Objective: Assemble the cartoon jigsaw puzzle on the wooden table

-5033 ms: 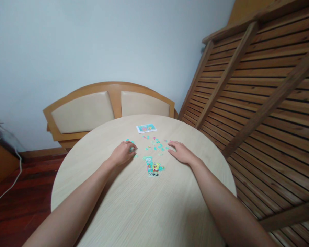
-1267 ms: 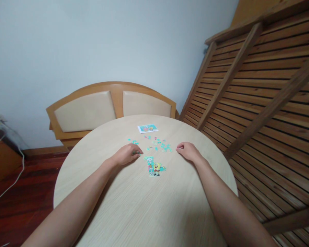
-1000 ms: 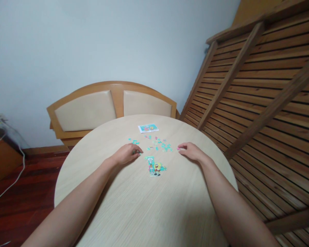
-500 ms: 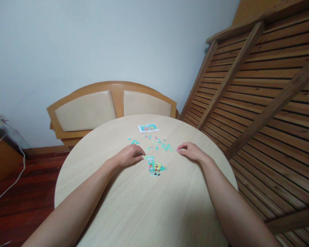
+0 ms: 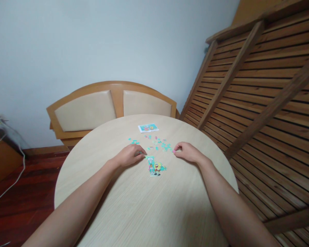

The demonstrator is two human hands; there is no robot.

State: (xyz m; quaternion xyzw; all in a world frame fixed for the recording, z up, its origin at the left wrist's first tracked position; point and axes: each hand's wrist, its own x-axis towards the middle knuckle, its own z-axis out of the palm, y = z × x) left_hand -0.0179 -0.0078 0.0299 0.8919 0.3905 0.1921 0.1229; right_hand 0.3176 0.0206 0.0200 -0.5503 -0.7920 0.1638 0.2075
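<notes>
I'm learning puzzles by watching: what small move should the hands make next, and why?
Probably bring the right hand leftward and nearer, to try its pink piece against the joined section. That hand pinches the piece beside the loose pieces, apart from the section, while the left hand is at the section's upper left corner.

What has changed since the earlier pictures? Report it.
The left hand moved right, to the top-left corner of the joined puzzle section; its grip is unclear. The right hand, open at first, now pinches a pink piece. The joined puzzle section and picture card stayed put.
</notes>
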